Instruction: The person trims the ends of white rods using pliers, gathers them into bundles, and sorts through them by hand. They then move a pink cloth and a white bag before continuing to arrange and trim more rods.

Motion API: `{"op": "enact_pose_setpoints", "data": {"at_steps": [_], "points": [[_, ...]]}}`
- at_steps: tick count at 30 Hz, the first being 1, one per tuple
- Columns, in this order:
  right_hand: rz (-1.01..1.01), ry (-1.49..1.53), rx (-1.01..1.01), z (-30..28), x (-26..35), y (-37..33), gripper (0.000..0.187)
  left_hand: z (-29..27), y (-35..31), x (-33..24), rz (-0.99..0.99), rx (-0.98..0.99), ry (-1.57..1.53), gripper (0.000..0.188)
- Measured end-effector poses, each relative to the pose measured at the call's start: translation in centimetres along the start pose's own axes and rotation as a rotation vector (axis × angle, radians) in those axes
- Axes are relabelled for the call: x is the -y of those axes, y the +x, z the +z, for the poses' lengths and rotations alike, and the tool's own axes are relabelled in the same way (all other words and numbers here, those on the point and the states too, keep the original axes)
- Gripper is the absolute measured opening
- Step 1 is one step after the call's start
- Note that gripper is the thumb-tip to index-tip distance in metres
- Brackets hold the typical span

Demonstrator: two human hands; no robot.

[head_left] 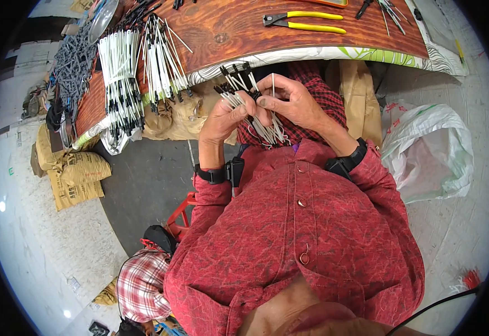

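Observation:
My left hand [222, 116] is closed round a loose bundle of thin white rods with black tips [270, 132], held above my lap. Most black tips point away from me, and the white ends fan out below my fingers. My right hand [296, 102] meets the bundle from the right, its thumb and forefinger pinched together by the black tips. One white rod [273, 83] stands up at those fingers; its lower end is hidden. On the table to the left lie a tied bundle of similar rods [121, 61] and a looser pile [163, 61].
Yellow-handled pliers [314, 21] lie on the wooden table [227, 33]. A heap of small grey parts [71, 67] sits at the far left, beside a metal bowl [103, 21]. A white plastic bag [432, 151] stands at right. Brown sacks [76, 173] lie at left, near another person's checked sleeve [144, 280].

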State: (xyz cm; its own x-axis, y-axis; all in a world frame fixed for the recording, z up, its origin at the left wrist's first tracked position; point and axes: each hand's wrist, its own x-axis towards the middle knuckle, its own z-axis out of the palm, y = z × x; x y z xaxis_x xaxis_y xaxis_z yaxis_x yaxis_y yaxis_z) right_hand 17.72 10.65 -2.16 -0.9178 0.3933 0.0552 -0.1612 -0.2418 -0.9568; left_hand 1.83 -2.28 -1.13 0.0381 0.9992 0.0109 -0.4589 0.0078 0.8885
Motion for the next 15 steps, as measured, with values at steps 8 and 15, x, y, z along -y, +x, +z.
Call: {"op": "enact_pose_setpoints", "data": {"at_steps": [8,15], "points": [[0.067,0.156,0.047,-0.4,-0.1,0.1,0.021,-1.3,-0.2,1.1,-0.011,0.007,0.027,0.024],[0.031,0.101,0.149,-1.6,-0.8,0.2,0.029,-1.1,0.1,0.8,-0.012,0.128,-0.07,0.023]]}}
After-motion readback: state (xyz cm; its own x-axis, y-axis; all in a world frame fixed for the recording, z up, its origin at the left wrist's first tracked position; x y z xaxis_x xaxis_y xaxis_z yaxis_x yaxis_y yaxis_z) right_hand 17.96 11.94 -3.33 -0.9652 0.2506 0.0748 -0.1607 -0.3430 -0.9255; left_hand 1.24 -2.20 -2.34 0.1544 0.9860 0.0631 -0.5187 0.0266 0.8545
